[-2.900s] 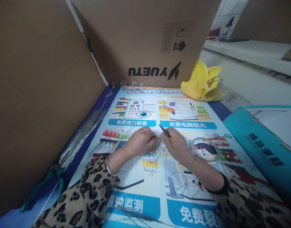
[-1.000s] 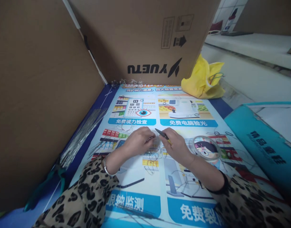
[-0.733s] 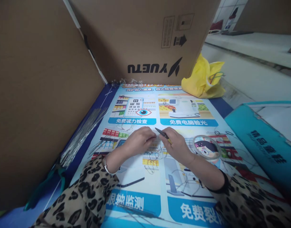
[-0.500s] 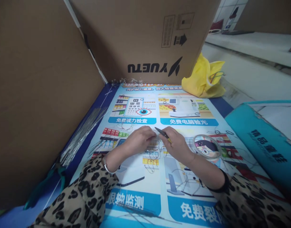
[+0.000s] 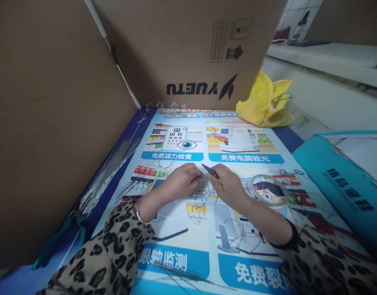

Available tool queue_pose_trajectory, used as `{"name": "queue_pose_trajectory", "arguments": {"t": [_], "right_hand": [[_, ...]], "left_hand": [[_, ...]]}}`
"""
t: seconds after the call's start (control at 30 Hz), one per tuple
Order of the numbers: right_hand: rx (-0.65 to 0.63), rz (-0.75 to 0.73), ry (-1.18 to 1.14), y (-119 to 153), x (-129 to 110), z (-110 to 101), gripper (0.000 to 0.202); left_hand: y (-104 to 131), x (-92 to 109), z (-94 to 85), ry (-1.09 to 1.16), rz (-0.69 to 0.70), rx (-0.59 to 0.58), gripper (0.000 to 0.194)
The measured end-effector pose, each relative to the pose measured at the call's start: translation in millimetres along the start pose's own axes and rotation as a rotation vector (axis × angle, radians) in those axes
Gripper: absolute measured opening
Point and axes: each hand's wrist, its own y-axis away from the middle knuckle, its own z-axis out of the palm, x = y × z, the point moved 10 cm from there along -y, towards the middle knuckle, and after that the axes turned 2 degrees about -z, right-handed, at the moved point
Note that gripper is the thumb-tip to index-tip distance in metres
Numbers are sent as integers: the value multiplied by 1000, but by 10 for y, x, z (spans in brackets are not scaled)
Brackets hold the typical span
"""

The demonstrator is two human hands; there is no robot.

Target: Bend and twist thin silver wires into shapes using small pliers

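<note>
My right hand (image 5: 229,187) is closed around a small pair of pliers (image 5: 211,172) with dark, pointed jaws and a bit of yellow on the handle. The jaws point up and left, toward my left hand (image 5: 184,179). My left hand is closed, thumb and fingertips pinched together; whatever they hold is too small to make out. Thin, curled wire (image 5: 198,213) lies on the printed poster (image 5: 206,229) just below both hands. Right of my right hand sits a clear round ring or dish (image 5: 285,196), with the poster's picture showing through.
Tall cardboard panels (image 5: 200,49) stand at the back and left. A bundle of straight silvery wires (image 5: 110,176) and teal-handled pliers (image 5: 59,241) lie on the left. A yellow bag (image 5: 262,102) sits at the back right, a turquoise box (image 5: 339,180) to the right.
The view has shifted very slightly. Both hands and the pliers keep nearly the same position and grip.
</note>
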Motion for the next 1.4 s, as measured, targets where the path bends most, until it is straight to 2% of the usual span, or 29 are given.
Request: {"name": "queue_pose_trajectory", "arguments": {"t": [0.37, 0.8, 1.07, 1.4], "right_hand": [[-17, 31, -40, 27, 25, 51, 5], [3, 135, -96, 4, 68, 5, 7], [-24, 286, -152, 5, 170, -3, 10], [-23, 309, -163, 24, 198, 1, 11]], "left_hand": [[8, -16, -51, 56, -53, 43, 21], [-7, -11, -57, 132, -98, 25, 19], [-10, -30, -42, 130, -109, 1, 18], [-16, -95, -27, 225, -156, -12, 20]]}}
